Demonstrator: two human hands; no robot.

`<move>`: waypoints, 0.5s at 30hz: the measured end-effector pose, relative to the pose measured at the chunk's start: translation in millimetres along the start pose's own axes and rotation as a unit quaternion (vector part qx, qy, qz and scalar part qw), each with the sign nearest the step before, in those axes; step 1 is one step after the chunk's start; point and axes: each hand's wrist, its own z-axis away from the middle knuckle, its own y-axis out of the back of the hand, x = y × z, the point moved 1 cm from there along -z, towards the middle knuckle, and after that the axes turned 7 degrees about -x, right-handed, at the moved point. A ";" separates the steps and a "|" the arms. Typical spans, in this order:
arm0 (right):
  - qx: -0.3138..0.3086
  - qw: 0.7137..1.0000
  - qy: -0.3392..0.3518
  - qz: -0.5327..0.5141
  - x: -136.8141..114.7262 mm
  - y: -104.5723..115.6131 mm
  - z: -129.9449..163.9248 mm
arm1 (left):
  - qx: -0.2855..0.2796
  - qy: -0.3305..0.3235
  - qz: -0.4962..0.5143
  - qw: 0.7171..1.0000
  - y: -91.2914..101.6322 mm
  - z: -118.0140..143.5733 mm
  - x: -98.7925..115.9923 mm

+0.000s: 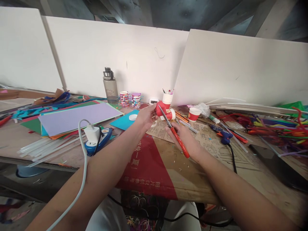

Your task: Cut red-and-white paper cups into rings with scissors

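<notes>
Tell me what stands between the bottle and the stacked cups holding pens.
A multicoloured stack, a purple-topped stack and a small white device, as the head view shows.

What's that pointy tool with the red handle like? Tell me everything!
The pointed tool has a long red handle with dark parts and a grey, metal-looking blade. It slants, blade end farther off. The right hand grips its handle. The blade crosses in front of the red piece in the left hand; whether they touch, I can't tell.

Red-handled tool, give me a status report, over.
Right hand gripping red-handled tool. Left hand holding red piece, blade overlapping it in view. Red-and-white cup close behind.
</notes>
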 end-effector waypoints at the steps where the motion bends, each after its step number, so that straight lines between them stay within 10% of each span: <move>1: 0.005 1.000 0.006 -0.001 1.1 -1.2 0.4 | -0.001 -0.004 0.002 1.000 -0.1 0.0 -1.2; 15: 0.053 0.998 0.019 -0.011 2.6 -7.9 0.1 | 0.003 -0.030 0.008 0.999 -11.4 10.1 -2.6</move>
